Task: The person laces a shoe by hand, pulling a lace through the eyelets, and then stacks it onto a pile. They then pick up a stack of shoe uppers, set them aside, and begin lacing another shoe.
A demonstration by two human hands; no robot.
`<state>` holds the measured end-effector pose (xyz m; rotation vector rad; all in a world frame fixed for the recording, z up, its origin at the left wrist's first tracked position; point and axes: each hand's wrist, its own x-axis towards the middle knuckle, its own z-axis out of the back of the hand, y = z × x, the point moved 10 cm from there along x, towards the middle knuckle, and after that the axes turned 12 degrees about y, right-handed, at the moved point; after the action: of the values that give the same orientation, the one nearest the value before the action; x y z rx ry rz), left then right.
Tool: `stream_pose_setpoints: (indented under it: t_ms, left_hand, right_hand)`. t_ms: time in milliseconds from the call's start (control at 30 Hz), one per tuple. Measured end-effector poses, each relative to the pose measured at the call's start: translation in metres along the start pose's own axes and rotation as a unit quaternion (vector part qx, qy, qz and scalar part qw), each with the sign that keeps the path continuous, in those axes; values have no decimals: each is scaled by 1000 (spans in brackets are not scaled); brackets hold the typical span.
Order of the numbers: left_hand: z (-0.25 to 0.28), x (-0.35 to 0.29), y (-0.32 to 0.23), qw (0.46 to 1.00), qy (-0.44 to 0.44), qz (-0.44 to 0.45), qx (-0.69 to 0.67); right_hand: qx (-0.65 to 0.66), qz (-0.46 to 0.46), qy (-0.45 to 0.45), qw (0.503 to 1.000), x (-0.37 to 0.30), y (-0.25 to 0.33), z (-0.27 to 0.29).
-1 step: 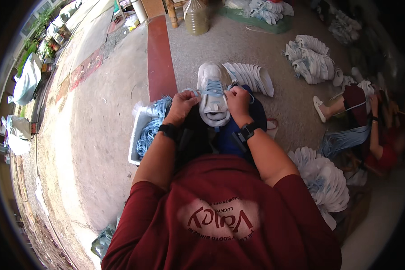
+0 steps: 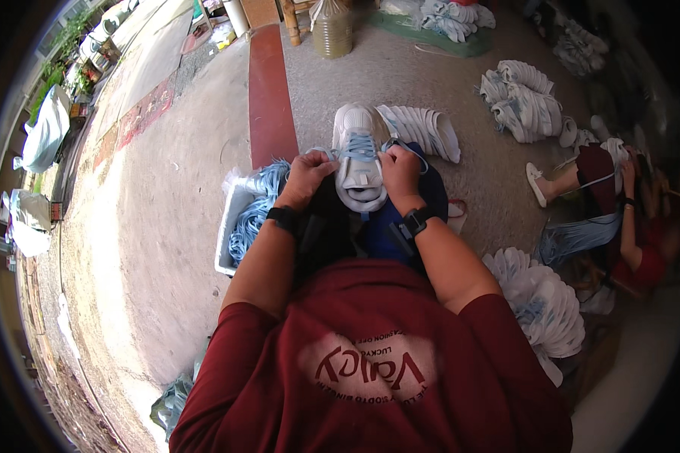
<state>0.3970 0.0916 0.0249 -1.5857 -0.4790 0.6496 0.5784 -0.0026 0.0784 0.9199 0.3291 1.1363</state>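
A white sneaker (image 2: pixel 357 167) lies in front of me between my hands, its toe pointing away and its opening toward me. Light blue shoelace (image 2: pixel 362 147) crosses its upper in several rows. At the shoe's left side, my left hand (image 2: pixel 308 180) is closed, pinching a lace end. On the right side my right hand (image 2: pixel 401 175) pinches the lace too, and a loop of it curves out beyond the fingers. Something small and dark shows at the right fingertips; I cannot make out what it is.
Left of me stands a white box (image 2: pixel 224 240) full of blue laces (image 2: pixel 251 226). Nested white shoe uppers (image 2: pixel 423 130) lie beyond my right hand. More piles of shoe uppers (image 2: pixel 536 302) are at the right, near another person's arm (image 2: pixel 629 219). A plastic jug (image 2: pixel 332 36) stands ahead.
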Motion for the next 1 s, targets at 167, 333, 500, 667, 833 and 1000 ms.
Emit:
stream_pose_setpoints:
  t_ms: [167,333,500,667,833,1000]
  left_hand:
    - [4,-4,-4,999,-24,-27,-4]
    - [-1,-2,-8,999,-22,-37,-2]
    - [1,-7,-9,998,-32,-49,-1]
    - [3,-6,-9,997,-29,-64,19]
    - [5,-8,-8,996,-38,-76,13]
    - [5,-9,-14,994,-45,-89,42]
  right_hand:
    - [-140,143,-27,979,-23,51,3]
    - [-7,68,70,995,-1,8,-4]
    - [-65,86,41,993,-8,27,0]
    - [-178,26,117,977,11,9,-11]
    - [33,1,101,994,6,-11,-10]
    - [-130,154,69,977,-5,31,-6]
